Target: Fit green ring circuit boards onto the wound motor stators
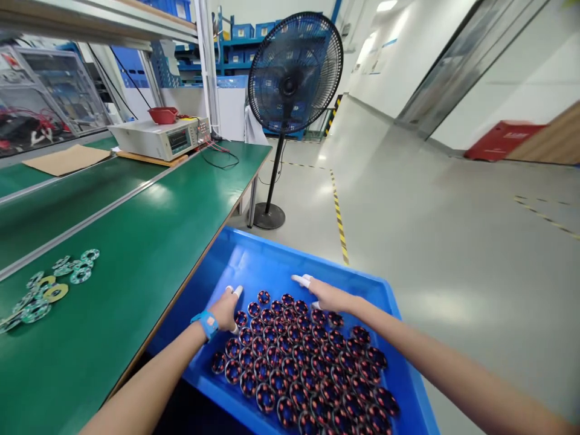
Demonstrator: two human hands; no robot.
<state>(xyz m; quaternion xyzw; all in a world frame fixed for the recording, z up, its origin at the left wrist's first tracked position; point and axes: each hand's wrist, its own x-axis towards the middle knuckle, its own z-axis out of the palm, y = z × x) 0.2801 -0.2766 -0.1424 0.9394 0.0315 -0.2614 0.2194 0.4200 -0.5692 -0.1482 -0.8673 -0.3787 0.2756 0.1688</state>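
Observation:
A big blue plastic bin (pixel 312 257) holds several rows of dark ring-shaped parts with copper-coloured windings (pixel 290 344), which look like small motor stators. My left hand (pixel 225 309) reaches into the bin at the left side of the rings, fingers apart, touching or close to the ones at the edge. It wears white finger cots and a blue wrist band (pixel 208 323). Over the far edge of the rings is my right hand (pixel 328 295), also with white finger cots, its fingers stretched out and nothing seen in them. Part of its underside is hidden.
Left of the bin runs a green workbench (pixel 172 223) with green and yellow flat rings (pixel 54 293), brown cardboard (pixel 67 159) and a bench meter (pixel 163 139). A black standing fan (pixel 290 84) rises beyond the bin. Yellow-black tape (pixel 339 217) marks the floor.

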